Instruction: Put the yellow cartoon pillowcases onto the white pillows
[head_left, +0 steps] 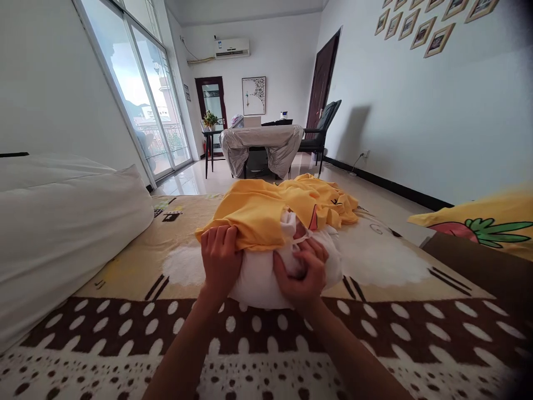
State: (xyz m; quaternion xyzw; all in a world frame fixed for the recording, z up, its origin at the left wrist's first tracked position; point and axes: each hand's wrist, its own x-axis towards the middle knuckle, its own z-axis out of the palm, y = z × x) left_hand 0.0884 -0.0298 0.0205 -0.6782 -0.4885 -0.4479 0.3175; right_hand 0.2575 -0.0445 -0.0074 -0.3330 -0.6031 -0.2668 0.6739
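Note:
A white pillow [262,280] lies on the patterned bed cover [187,311], its far part hidden under a yellow pillowcase [254,211]. My left hand [220,258] is closed on the near left edge of the pillowcase. With curled fingers, my right hand [303,272] grips the white pillow at its right part, beside the pillowcase opening. White ties [300,239] show at that opening, close to my right fingers. The rest of the pillowcase spreads away in loose folds, with part of a printed face on it. What lies inside my right fingers is partly hidden.
Large white cushions [66,222] stand along the left side. At the right edge a yellow printed cloth [487,222] hangs over a dark brown surface. Beyond the bed are a covered table [262,136] and a dark chair [322,130].

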